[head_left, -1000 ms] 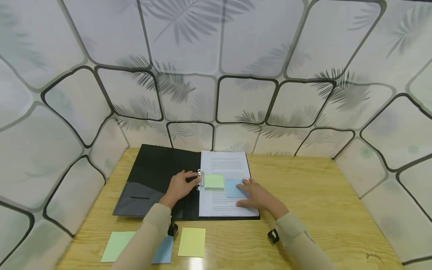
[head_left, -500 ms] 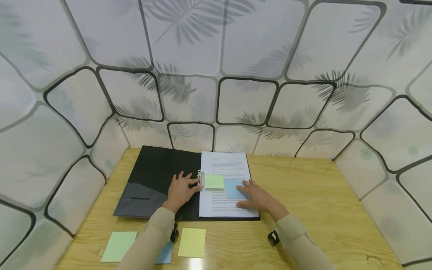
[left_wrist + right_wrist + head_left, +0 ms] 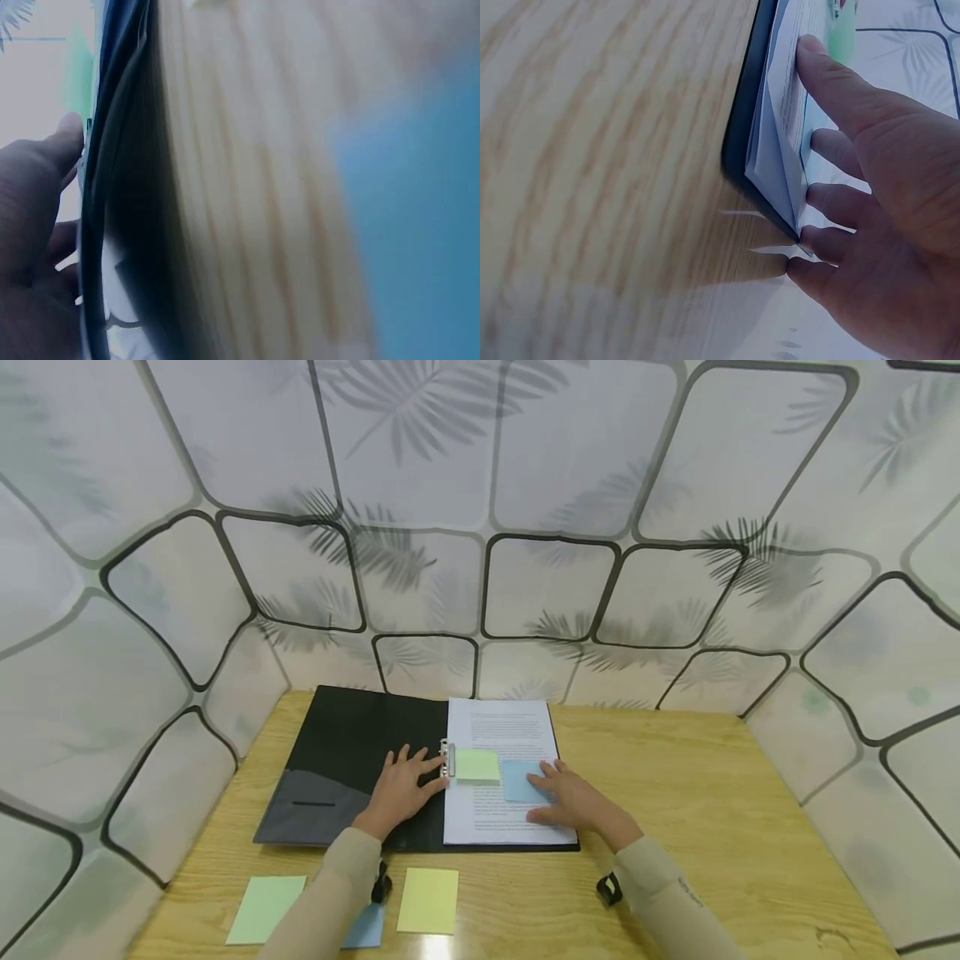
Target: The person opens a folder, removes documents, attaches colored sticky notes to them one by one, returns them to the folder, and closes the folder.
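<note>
An opened black folder (image 3: 367,718) lies on the table with printed sheets (image 3: 510,720) on its right half. A metal clip (image 3: 448,758) sits along the sheets' left edge. Beside the clip is a light green sticky note pad (image 3: 477,764), and right of that a blue sticky note (image 3: 516,781). My left hand (image 3: 399,789) lies over the folder's middle, fingers spread, thumb and index tips right at the clip. My right hand (image 3: 576,800) rests with extended fingers on the sheets and the blue note's right side. In the right wrist view its thumb (image 3: 832,82) touches the paper.
On the table in front of the folder lie a green note (image 3: 264,910), a blue note (image 3: 364,928) partly hidden by my left sleeve, and a yellow note (image 3: 428,902). A grey pocket (image 3: 311,810) covers the folder's lower left. A patterned curtain (image 3: 547,585) surrounds the wooden table (image 3: 675,777).
My left hand's fingers, earlier bunched at the clip, have fanned out and lie lower beside it. My right hand and the notes stay in place.
</note>
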A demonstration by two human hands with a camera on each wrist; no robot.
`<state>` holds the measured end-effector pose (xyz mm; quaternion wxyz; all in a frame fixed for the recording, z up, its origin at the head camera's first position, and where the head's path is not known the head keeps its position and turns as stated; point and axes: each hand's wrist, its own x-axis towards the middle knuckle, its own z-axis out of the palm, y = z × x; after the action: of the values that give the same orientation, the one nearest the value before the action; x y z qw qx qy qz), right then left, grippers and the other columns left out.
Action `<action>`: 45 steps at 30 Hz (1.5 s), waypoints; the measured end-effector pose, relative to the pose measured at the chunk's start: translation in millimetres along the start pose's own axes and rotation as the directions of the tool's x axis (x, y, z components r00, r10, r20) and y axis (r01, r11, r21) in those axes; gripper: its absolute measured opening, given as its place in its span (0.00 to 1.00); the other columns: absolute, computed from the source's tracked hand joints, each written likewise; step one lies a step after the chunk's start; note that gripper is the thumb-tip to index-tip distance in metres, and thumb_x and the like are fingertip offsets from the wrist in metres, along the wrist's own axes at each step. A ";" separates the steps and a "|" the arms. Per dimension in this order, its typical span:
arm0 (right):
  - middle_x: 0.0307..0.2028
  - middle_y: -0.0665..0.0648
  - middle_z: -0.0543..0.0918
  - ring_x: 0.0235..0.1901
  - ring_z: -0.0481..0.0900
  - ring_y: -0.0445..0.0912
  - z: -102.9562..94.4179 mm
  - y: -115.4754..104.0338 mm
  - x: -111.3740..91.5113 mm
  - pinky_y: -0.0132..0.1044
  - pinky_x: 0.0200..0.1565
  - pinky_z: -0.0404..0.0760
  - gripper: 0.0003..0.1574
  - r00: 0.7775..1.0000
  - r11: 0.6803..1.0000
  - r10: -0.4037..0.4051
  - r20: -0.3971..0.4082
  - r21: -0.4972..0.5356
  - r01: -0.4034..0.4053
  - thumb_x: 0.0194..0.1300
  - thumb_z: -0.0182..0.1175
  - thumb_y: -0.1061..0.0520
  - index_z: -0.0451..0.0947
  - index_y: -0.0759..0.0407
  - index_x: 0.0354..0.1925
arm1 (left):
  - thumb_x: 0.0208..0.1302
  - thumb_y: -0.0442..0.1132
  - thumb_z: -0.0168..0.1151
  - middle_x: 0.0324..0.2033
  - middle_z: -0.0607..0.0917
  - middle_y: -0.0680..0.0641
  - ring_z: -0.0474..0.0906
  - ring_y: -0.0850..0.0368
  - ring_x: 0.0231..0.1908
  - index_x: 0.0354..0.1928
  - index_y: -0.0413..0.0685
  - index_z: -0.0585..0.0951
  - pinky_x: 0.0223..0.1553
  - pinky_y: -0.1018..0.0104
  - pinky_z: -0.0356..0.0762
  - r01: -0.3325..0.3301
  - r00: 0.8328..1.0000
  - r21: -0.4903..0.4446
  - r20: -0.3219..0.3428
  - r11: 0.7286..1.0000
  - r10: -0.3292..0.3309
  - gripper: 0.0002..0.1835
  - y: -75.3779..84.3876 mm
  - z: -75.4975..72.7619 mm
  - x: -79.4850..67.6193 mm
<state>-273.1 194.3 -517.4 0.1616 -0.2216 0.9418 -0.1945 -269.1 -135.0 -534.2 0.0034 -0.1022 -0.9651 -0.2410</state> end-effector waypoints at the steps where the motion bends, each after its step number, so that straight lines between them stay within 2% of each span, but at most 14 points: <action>1: 0.80 0.74 0.57 0.81 0.48 0.73 0.0 0.2 -0.1 0.67 0.78 0.58 0.49 1.000 1.000 0.000 0.000 0.001 0.000 0.70 0.68 0.38 0.66 0.62 0.78 | 0.72 0.56 0.66 0.74 0.72 0.32 0.56 0.25 0.78 0.74 0.55 0.77 0.78 0.26 0.48 -0.013 1.000 0.005 0.020 1.000 0.013 0.32 -1.0 -1.3 -1.5; 5: 0.80 0.74 0.57 0.81 0.48 0.73 0.8 2.1 0.0 0.67 0.78 0.58 0.50 1.000 1.000 -0.003 -0.003 0.006 0.003 0.70 0.69 0.38 0.66 0.62 0.78 | 0.75 0.58 0.62 0.75 0.68 0.29 0.55 0.25 0.79 0.77 0.51 0.72 0.78 0.25 0.46 -0.050 0.998 0.026 0.045 0.998 0.049 0.35 -8.5 -8.0 -10.4; 8: 0.80 0.74 0.57 0.81 0.48 0.73 1.9 3.3 0.3 0.67 0.78 0.58 0.50 1.000 1.000 -0.008 -0.004 0.008 0.008 0.70 0.69 0.38 0.66 0.61 0.78 | 0.77 0.54 0.62 0.71 0.75 0.30 0.66 0.29 0.75 0.75 0.46 0.74 0.77 0.31 0.58 -0.047 0.998 0.023 -0.048 0.999 0.048 0.32 -19.4 -18.1 -21.3; 11: 0.80 0.74 0.57 0.81 0.48 0.73 2.4 3.5 0.6 0.67 0.78 0.58 0.50 1.000 1.000 -0.013 -0.003 0.013 0.013 0.70 0.69 0.38 0.67 0.62 0.78 | 0.77 0.45 0.65 0.47 0.90 0.34 0.89 0.39 0.44 0.69 0.40 0.79 0.51 0.46 0.86 -0.035 0.975 -0.019 -0.220 0.999 0.030 0.25 -34.8 -35.9 -35.3; 15: 0.80 0.74 0.57 0.80 0.49 0.74 2.1 2.8 0.8 0.67 0.77 0.58 0.50 1.000 1.000 -0.012 -0.002 0.016 0.012 0.70 0.69 0.38 0.67 0.62 0.78 | 0.73 0.35 0.67 0.25 0.89 0.39 0.78 0.50 0.16 0.57 0.36 0.87 0.20 0.56 0.76 -0.040 0.881 -0.029 -0.473 0.999 0.022 0.15 -62.0 -62.7 -54.4; 19: 0.80 0.73 0.57 0.81 0.48 0.73 2.0 2.1 0.1 0.67 0.78 0.58 0.50 1.000 1.000 -0.006 -0.006 0.020 0.006 0.69 0.69 0.38 0.67 0.62 0.78 | 0.69 0.32 0.66 0.31 0.91 0.34 0.86 0.38 0.25 0.47 0.32 0.89 0.27 0.42 0.82 0.011 0.759 0.021 -0.652 1.000 0.005 0.10 -93.4 -81.9 -69.9; 21: 0.80 0.73 0.57 0.81 0.48 0.73 2.0 2.0 0.0 0.67 0.78 0.58 0.50 1.000 1.000 -0.002 -0.007 0.022 0.002 0.69 0.69 0.38 0.67 0.61 0.78 | 0.69 0.32 0.65 0.34 0.90 0.30 0.86 0.30 0.30 0.46 0.29 0.88 0.33 0.35 0.82 0.073 0.733 0.011 -0.678 0.997 -0.046 0.12 -106.9 -88.5 -77.4; 23: 0.81 0.72 0.57 0.81 0.48 0.72 2.3 2.1 0.1 0.66 0.78 0.57 0.50 1.000 1.000 0.002 -0.006 0.022 -0.002 0.69 0.69 0.38 0.67 0.60 0.78 | 0.70 0.34 0.63 0.38 0.90 0.27 0.86 0.26 0.35 0.49 0.27 0.87 0.38 0.32 0.82 0.137 0.744 -0.030 -0.657 0.990 -0.123 0.15 -117.7 -93.2 -84.2; 26: 0.81 0.71 0.56 0.81 0.48 0.72 3.1 2.7 0.2 0.67 0.78 0.58 0.50 1.000 1.000 0.006 -0.006 0.017 -0.006 0.69 0.69 0.38 0.67 0.60 0.78 | 0.74 0.38 0.62 0.41 0.89 0.26 0.87 0.26 0.41 0.54 0.26 0.85 0.45 0.31 0.82 0.209 0.798 -0.096 -0.558 0.973 -0.226 0.19 -127.3 -97.4 -92.1; 29: 0.81 0.71 0.56 0.81 0.48 0.72 3.5 3.5 0.5 0.66 0.78 0.58 0.50 1.000 1.000 0.007 -0.008 0.013 -0.007 0.69 0.69 0.38 0.67 0.59 0.78 | 0.77 0.41 0.60 0.43 0.89 0.27 0.87 0.28 0.44 0.58 0.27 0.84 0.49 0.32 0.82 0.239 0.848 -0.133 -0.454 0.962 -0.273 0.22 -130.1 -98.4 -96.3; 32: 0.81 0.72 0.56 0.81 0.48 0.72 3.7 3.2 0.3 0.67 0.78 0.58 0.50 1.000 1.000 0.003 -0.010 0.020 -0.003 0.69 0.69 0.38 0.67 0.60 0.78 | 0.79 0.42 0.58 0.47 0.89 0.27 0.86 0.28 0.48 0.61 0.29 0.83 0.51 0.33 0.82 0.263 0.874 -0.167 -0.375 0.950 -0.308 0.23 -127.6 -98.3 -98.8; 36: 0.81 0.72 0.56 0.81 0.48 0.73 4.5 3.1 1.1 0.67 0.78 0.57 0.50 1.000 1.000 -0.003 -0.008 0.017 0.003 0.70 0.69 0.37 0.67 0.60 0.78 | 0.80 0.44 0.56 0.51 0.87 0.27 0.85 0.28 0.52 0.64 0.31 0.81 0.54 0.34 0.81 0.294 0.877 -0.189 -0.336 0.937 -0.343 0.24 -124.8 -99.6 -99.7; 42: 0.80 0.73 0.56 0.81 0.48 0.73 5.4 5.3 1.8 0.67 0.78 0.58 0.50 1.000 1.000 -0.013 -0.012 0.006 0.013 0.70 0.68 0.37 0.66 0.61 0.78 | 0.77 0.40 0.57 0.46 0.89 0.29 0.86 0.28 0.49 0.60 0.33 0.85 0.51 0.34 0.81 0.232 0.851 -0.202 -0.432 0.951 -0.299 0.20 -118.8 -109.8 -94.8; 45: 0.80 0.74 0.57 0.80 0.48 0.74 5.4 5.8 1.2 0.68 0.78 0.57 0.50 1.000 1.000 -0.017 -0.018 0.016 0.017 0.70 0.69 0.38 0.67 0.62 0.78 | 0.76 0.39 0.58 0.44 0.91 0.31 0.90 0.38 0.41 0.57 0.34 0.87 0.41 0.49 0.86 0.208 0.835 -0.244 -0.461 0.947 -0.302 0.18 -109.9 -121.0 -91.6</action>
<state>-274.0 196.9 -524.9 0.1535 -0.2266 0.9397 -0.2052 -206.5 -304.1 -483.5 0.2074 0.0927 -0.9107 -0.3451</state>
